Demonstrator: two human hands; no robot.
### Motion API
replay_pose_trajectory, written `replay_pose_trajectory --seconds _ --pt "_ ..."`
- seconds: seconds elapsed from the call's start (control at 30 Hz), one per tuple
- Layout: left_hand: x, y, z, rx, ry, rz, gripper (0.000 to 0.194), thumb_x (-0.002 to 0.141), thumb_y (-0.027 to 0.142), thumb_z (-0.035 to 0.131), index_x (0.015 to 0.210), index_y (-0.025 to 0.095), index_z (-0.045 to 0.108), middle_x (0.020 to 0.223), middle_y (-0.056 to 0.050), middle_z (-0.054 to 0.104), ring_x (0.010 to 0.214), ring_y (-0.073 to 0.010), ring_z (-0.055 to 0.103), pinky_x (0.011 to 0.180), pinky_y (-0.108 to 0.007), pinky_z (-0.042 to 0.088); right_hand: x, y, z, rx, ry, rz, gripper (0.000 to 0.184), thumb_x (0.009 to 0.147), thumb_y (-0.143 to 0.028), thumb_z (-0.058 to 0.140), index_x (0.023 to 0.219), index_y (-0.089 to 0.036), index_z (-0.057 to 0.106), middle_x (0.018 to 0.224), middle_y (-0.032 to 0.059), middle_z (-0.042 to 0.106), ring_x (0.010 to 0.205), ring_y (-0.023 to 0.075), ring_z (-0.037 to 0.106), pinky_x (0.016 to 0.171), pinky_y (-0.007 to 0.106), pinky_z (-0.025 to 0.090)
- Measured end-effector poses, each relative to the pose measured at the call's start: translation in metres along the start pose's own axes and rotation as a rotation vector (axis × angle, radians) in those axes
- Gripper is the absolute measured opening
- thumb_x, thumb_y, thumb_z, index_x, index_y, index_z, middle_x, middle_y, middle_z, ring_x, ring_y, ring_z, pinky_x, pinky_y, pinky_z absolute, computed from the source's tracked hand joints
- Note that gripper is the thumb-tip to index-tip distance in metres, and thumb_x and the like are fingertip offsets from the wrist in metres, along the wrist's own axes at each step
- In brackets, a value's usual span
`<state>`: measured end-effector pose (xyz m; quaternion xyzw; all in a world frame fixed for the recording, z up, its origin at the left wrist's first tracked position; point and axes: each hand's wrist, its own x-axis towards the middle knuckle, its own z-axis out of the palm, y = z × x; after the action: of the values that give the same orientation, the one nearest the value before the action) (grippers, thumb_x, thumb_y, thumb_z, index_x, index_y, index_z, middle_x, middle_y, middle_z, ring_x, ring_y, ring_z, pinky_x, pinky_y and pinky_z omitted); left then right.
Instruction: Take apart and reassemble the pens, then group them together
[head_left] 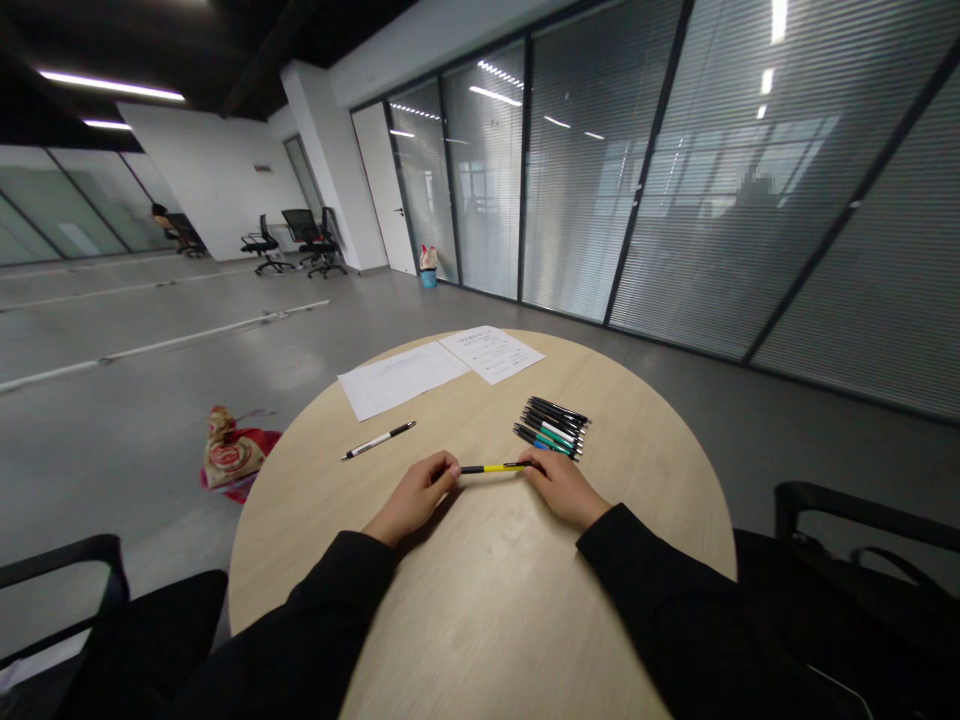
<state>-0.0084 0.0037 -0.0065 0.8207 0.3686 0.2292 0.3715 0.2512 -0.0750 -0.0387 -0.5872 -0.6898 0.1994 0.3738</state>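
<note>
Huge sweep of glass partition down the right, ribbed blinds behind dark metal frames! Below it, a round table of pale wood grain, smooth and matte. Far side: two flat paper sheets, corners meeting. Right of centre, a tight bundle of pens, black, green and blue barrels packed side by side. Further left, a lone black-and-silver pen, lying at a slant. And front and centre, a slim yellow pen, straight across the gap between the hands: left hand closed on one end, right hand closed on the other. Fingers cover both tips, so the exact pinch is hard to call!
</note>
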Motion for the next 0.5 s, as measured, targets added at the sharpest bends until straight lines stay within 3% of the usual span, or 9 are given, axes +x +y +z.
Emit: replay_pose_trajectory --seconds 0.5 --pt "0.0001 0.0056 0.0 0.007 -0.006 -0.043 0.046 0.095 0.056 0.043 0.07 0.019 0.055 0.064 0.0 0.056 0.062 -0.0159 0.048 0.062 -0.028 0.036 -0.0005 -0.0013 -0.0008 0.024 -0.001 0.006 0.015 0.091 -0.014 0.057 0.099 -0.019 0.069 0.098 0.0051 0.072 0.091 0.0203 0.064 0.081 0.031 0.045"
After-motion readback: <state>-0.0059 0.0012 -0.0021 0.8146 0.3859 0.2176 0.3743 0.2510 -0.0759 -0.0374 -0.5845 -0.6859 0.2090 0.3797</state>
